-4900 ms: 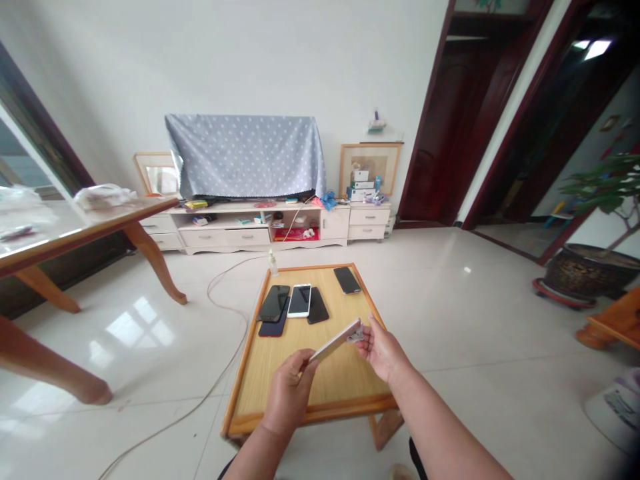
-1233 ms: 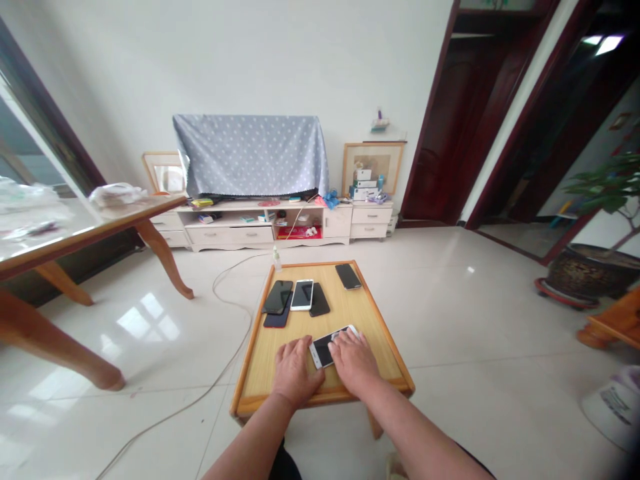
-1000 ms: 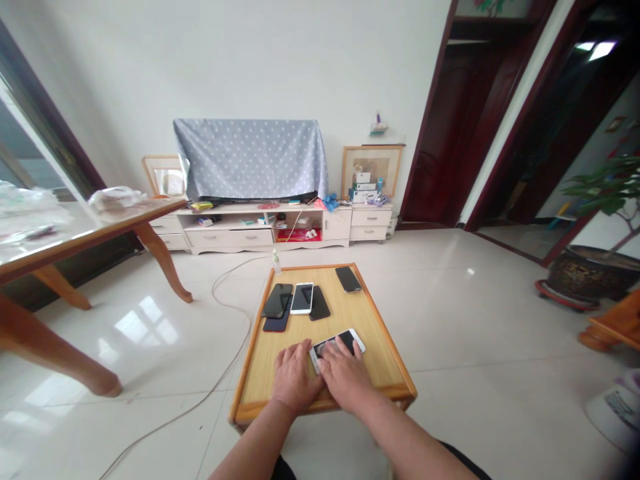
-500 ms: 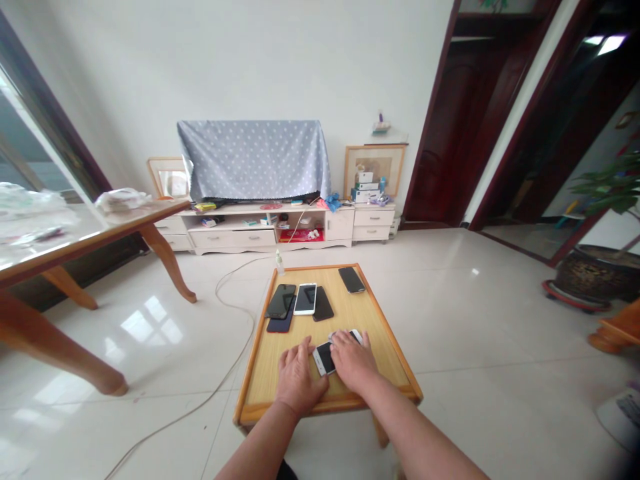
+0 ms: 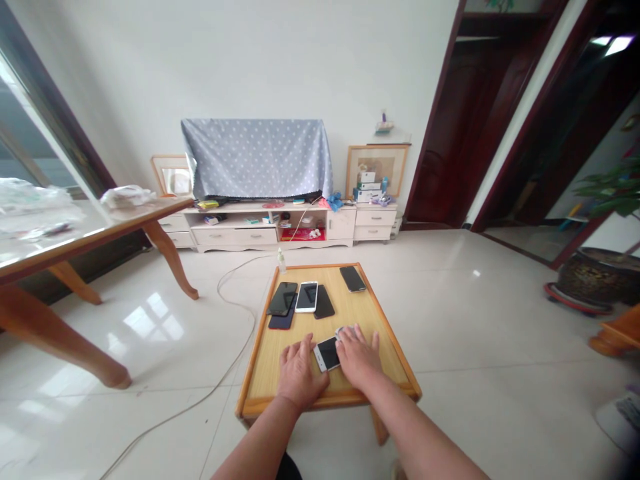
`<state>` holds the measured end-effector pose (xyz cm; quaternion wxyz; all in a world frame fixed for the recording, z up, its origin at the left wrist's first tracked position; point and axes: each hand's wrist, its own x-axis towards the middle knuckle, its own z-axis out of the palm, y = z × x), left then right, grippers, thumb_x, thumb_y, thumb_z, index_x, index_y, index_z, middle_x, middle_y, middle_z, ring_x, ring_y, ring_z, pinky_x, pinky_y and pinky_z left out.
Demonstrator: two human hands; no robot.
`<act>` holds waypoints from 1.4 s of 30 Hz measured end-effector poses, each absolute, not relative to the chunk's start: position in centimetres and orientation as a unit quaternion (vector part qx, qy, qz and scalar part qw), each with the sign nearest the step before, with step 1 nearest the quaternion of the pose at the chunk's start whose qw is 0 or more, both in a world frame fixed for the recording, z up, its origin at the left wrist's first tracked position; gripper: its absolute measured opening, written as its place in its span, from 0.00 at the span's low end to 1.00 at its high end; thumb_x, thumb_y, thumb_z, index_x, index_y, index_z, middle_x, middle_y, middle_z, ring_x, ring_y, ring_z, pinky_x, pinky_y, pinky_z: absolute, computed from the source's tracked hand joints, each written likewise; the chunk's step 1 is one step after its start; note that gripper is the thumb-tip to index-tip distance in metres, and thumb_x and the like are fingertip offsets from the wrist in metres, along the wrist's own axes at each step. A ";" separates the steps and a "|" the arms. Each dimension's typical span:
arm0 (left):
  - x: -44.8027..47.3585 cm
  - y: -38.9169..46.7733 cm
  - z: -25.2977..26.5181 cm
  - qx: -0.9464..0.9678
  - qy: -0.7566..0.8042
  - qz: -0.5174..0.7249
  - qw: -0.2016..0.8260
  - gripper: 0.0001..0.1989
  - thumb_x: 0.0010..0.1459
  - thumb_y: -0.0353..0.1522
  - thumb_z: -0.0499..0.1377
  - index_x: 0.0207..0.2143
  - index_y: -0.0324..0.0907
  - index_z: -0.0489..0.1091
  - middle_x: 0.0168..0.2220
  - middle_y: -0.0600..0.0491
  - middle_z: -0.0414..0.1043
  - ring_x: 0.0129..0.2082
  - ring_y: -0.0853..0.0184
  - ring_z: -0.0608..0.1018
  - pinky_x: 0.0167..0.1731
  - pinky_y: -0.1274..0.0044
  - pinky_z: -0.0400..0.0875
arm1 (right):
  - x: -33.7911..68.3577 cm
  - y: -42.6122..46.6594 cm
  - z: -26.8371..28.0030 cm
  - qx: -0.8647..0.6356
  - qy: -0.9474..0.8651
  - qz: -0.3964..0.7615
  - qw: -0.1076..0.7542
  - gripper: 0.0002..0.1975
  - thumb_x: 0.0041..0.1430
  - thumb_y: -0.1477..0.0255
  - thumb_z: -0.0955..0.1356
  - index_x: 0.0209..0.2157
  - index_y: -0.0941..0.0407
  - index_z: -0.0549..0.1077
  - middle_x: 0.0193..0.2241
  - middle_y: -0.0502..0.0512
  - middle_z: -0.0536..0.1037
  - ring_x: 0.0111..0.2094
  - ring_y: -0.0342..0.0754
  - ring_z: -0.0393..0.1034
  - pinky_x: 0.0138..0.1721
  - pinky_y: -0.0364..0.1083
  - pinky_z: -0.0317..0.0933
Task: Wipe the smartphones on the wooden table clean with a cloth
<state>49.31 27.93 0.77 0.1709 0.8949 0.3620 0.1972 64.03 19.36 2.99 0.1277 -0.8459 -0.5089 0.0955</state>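
Observation:
A white smartphone (image 5: 328,354) with a dark screen lies face up near the front of the small wooden table. My left hand (image 5: 299,373) steadies its left end, thumb along the near edge and fingers at the far side. Over the phone's right part rests my right hand (image 5: 359,357), pressing down and hiding that end. A bit of pale cloth (image 5: 344,331) shows at the right fingertips; most of it is covered. Farther back lie another white phone (image 5: 307,297), a black phone (image 5: 283,299) overlapping a dark blue phone (image 5: 281,321), and a dark phone (image 5: 324,303).
One more black phone (image 5: 353,279) lies at the table's (image 5: 265,353) back right. A small clear bottle (image 5: 282,261) stands at the back left corner. A cable (image 5: 200,400) runs over the floor on the left, near a larger table (image 5: 165,217). A low white cabinet (image 5: 235,237) lines the wall.
My right hand has slid slightly right along the phone with the pale cloth, baring more of the screen. The left hand keeps its place. The view has shifted a little.

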 end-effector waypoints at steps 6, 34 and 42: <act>49.3 27.9 0.9 0.894 0.367 0.192 0.172 0.34 0.51 0.35 0.58 0.61 0.43 0.56 0.55 0.47 0.72 0.57 0.57 0.68 0.61 0.63 0.50 | 62.2 18.8 2.1 -0.777 -0.603 0.104 0.144 0.26 0.71 0.60 0.49 0.65 0.46 0.58 0.66 0.52 0.59 0.70 0.55 0.38 0.64 0.70 0.23; 49.4 27.8 0.6 0.903 0.355 0.199 0.138 0.30 0.49 0.37 0.61 0.55 0.46 0.60 0.53 0.48 0.73 0.57 0.57 0.69 0.59 0.65 0.52 | 61.3 14.5 2.4 -0.779 -0.590 0.102 0.187 0.27 0.71 0.56 0.48 0.63 0.44 0.62 0.65 0.49 0.61 0.70 0.58 0.35 0.65 0.68 0.24; 49.5 27.7 0.9 0.903 0.354 0.205 0.131 0.32 0.45 0.37 0.63 0.55 0.47 0.60 0.52 0.49 0.73 0.57 0.57 0.69 0.60 0.65 0.51 | 65.6 14.5 2.9 -0.877 -0.458 0.079 0.125 0.27 0.71 0.58 0.50 0.63 0.48 0.64 0.65 0.53 0.61 0.70 0.60 0.34 0.63 0.72 0.22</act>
